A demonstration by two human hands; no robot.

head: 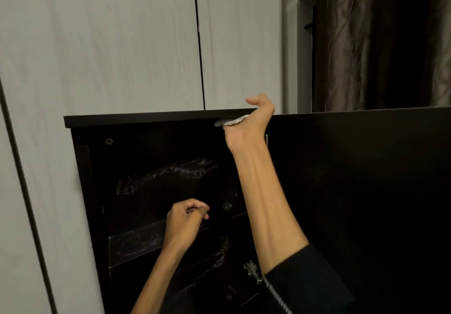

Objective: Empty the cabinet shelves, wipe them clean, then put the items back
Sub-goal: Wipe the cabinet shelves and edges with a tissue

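Note:
A dark cabinet [151, 118] stands open against a pale wall. My right hand [252, 121] reaches up under the front edge of its top panel and presses a white cloth [230, 121] against the underside. My left hand [186, 219] is curled into a loose fist at the front edge of a dark shelf [136, 243] lower down; nothing shows in its fingers. Wet or dusty smears show on the back panel [170, 172] and on the shelf. The inside is too dark to tell whether any items stand there.
The open cabinet door [366, 191] fills the right side, with a metal hinge [252, 271] near my right sleeve. Pale wardrobe panels [122, 45] rise behind the cabinet. A dark curtain [378, 40] hangs at the upper right beside a white pipe [285, 45].

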